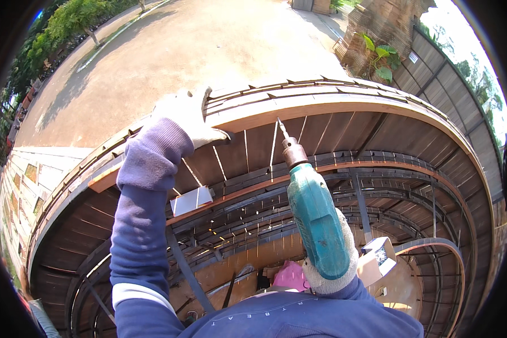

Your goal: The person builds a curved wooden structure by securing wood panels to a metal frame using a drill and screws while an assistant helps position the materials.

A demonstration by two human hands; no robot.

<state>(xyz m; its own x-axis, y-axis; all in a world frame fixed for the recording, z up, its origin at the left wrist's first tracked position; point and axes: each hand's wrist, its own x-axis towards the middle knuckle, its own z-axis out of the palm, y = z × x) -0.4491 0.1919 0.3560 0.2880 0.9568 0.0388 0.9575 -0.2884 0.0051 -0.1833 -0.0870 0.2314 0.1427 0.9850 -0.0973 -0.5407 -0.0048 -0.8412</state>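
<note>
My right hand (pixel 348 248), in a pale knitted glove, is closed round the body of a teal power drill (pixel 315 211). The drill points away from me, and the tip of its drill bit (pixel 281 125) meets or nearly meets the inner edge of a curved wooden rim (pixel 321 107); I cannot tell whether they touch. My left hand (pixel 188 115), also gloved, grips this rim to the left of the bit. Its thumb is on the inner side and its fingers lie over the top, washed out by sunlight.
A white box (pixel 191 201) rests on an inner ledge below my left hand. An open carton (pixel 377 260) with small, unclear contents stands right of the drill. Curved tiers with dark metal bars (pixel 360 205) surround me. Something pink (pixel 292 276) lies below. A plank fence (pixel 450 84) stands far right.
</note>
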